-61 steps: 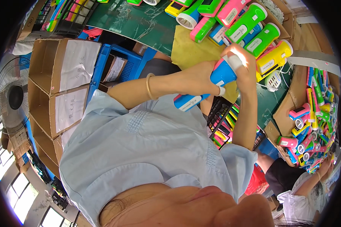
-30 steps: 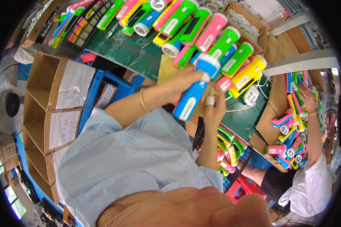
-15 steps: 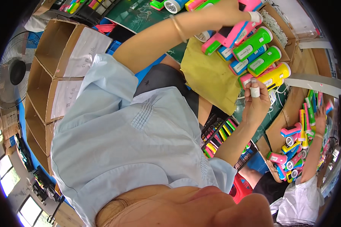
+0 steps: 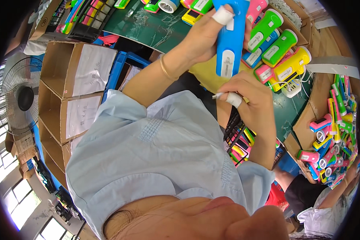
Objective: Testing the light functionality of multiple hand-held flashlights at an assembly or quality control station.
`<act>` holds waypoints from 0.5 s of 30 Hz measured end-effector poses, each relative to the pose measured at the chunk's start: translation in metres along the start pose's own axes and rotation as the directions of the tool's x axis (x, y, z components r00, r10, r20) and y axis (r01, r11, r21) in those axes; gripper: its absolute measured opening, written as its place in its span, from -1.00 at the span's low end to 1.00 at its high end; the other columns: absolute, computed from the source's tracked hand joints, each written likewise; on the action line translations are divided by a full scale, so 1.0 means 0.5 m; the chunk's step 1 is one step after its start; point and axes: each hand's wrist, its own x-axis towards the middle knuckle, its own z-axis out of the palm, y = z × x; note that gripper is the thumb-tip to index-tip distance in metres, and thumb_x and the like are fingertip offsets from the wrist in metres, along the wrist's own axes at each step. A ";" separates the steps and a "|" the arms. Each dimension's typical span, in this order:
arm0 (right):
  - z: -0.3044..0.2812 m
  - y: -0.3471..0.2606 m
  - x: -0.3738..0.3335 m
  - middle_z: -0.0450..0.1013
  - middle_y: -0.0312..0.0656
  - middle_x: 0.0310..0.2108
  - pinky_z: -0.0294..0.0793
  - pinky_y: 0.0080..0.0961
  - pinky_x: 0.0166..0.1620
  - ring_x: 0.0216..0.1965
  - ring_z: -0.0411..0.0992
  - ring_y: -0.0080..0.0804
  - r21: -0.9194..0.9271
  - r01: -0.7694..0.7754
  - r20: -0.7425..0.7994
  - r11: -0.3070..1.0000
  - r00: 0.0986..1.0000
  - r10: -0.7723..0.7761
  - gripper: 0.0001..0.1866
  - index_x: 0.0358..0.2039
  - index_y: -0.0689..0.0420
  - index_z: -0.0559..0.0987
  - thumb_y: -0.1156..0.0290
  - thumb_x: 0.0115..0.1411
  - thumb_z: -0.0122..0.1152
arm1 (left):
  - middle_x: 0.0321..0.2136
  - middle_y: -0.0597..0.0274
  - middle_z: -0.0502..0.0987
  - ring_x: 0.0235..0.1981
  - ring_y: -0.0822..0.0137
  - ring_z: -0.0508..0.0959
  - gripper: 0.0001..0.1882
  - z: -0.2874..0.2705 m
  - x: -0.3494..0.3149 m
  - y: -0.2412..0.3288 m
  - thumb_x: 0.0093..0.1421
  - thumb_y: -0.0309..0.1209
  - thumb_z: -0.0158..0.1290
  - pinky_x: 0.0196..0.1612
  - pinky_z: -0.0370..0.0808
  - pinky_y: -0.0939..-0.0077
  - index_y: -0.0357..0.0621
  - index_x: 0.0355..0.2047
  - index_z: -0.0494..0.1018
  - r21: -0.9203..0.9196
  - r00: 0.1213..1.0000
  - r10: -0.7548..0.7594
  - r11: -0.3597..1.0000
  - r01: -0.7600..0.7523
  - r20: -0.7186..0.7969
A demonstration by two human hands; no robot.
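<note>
A blue flashlight (image 4: 231,40) with a pale label on its handle is held up by my left hand (image 4: 204,38), whose thumb is wrapped in white tape. Just below the handle's end, my right hand (image 4: 252,96) is curled, pinching a small pale piece (image 4: 217,96) too tiny to identify. White tape also wraps a digit of this hand. To the right lie several flashlights, among them a green flashlight (image 4: 266,30) and a yellow flashlight (image 4: 294,64). Beneath the hands spreads a yellow sheet (image 4: 206,78), partly hidden.
The green tabletop (image 4: 148,24) carries more flashlights along its far side. A white plug-like part (image 4: 291,89) with a cord sits beside the pile. Cardboard compartments (image 4: 54,92) and a fan (image 4: 25,98) stand left. At right, another person sits by a heap of flashlights (image 4: 328,156).
My left hand has come back from the pile toward me and now holds the blue flashlight. My right hand has moved left and nearer, beside the flashlight's handle.
</note>
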 end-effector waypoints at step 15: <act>0.019 0.068 -0.018 0.27 -0.19 -0.49 0.23 -0.45 -0.39 -0.42 0.28 -0.30 -0.654 0.109 -0.204 0.749 0.927 -0.313 -0.79 -0.46 0.22 0.44 0.47 -0.20 0.08 | -0.49 0.30 0.46 -0.49 0.55 0.45 -0.67 0.067 -0.021 -0.026 0.19 -0.16 -0.02 -0.46 0.39 0.69 -0.22 -0.29 0.37 0.380 0.901 0.110 0.923 0.064 -0.420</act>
